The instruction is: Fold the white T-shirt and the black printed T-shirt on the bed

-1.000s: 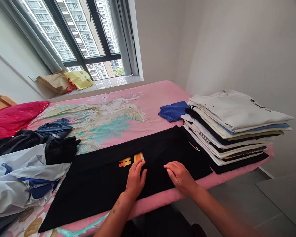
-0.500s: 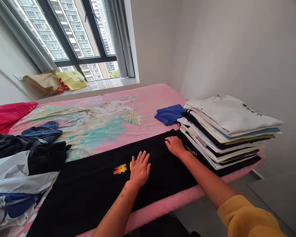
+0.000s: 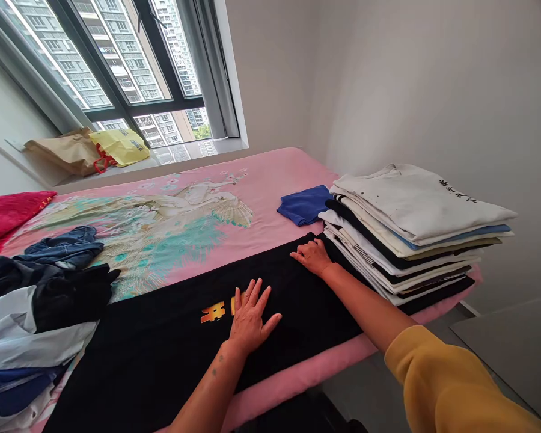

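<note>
Black T-shirt [image 3: 162, 355] under open left hand [image 3: 251, 319] and right hand [image 3: 312, 257]; paper bag [image 3: 63, 154], yellow bag [image 3: 119, 147] sit on windowsill [image 3: 184, 154].

The right hand [image 3: 311, 257] has slid from the middle of the black garment [image 3: 162, 355] to its far edge, right of centre, just beside the stack of folded shirts [image 3: 401, 234]. A yellow sleeve [image 3: 442, 379] has come into the lower right corner and now fills it. The left hand [image 3: 251, 319] has spread wider, its fingers hiding more of the orange print [image 3: 213, 311]. The view has swung, shifting the bed [image 3: 270, 174] leftward.
</note>
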Motion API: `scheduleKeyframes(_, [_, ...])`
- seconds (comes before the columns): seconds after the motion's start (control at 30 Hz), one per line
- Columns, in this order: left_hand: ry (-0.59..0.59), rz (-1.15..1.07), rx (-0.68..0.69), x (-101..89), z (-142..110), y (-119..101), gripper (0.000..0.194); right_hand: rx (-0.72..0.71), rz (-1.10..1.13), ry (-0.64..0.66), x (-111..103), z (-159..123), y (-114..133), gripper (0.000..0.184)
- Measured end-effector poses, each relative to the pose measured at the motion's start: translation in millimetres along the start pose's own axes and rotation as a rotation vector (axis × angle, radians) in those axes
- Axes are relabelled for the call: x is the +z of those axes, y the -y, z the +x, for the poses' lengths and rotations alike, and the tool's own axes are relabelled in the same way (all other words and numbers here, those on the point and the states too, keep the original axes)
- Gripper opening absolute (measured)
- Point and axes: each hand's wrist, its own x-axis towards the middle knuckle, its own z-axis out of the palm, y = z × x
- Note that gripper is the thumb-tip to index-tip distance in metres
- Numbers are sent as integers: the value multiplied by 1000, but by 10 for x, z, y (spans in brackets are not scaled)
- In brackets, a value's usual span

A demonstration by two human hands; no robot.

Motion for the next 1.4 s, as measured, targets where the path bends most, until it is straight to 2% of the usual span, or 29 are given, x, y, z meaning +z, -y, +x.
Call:
scheduleKeyframes(0.17, [6,-141,-69,-3,-6,63,50,45,-27,-25,58,5,-80,38])
scheduleKeyframes(0.37, [-314,-421,-415,40,-198,279,33,106,-17,-132,-45,-109,-42,34])
scheduleKeyframes(0.43, [-319,-417,-407,30,-260,272,30,59,11,-162,-81,-165,26,31])
scheduleKeyframes(0.53, [-253,-325,-290,-14,-301,176,28,-17,43,-145,-99,-207,164,29])
scheduleKeyframes(0.63, [-191,-186,-203,-50,-298,73,35,31,26,-31,-85,-181,282,32])
scheduleKeyframes(0.7, [-191,-130,-191,-55,-291,41,41,72,15,23,-76,-138,326,34])
scheduleKeyframes(0.8, [-224,-115,-206,-49,-289,39,36,76,22,65,-88,-68,361,37])
scheduleKeyframes(0.97, [-282,-169,-314,-63,-373,-14,28,11,87,178,-102,53,511,39])
scheduleKeyframes(1.17, [-245,-210,-364,-82,-541,-165,23,-27,238,292,43,292,832,30])
scheduleKeyframes(1.27, [-259,-218,-390,-60,-557,-165,22,-15,323,288,93,348,890,24])
scheduleKeyframes(1.4, [-295,-217,-376,-9,-561,-125,15,4,429,208,106,272,810,27])
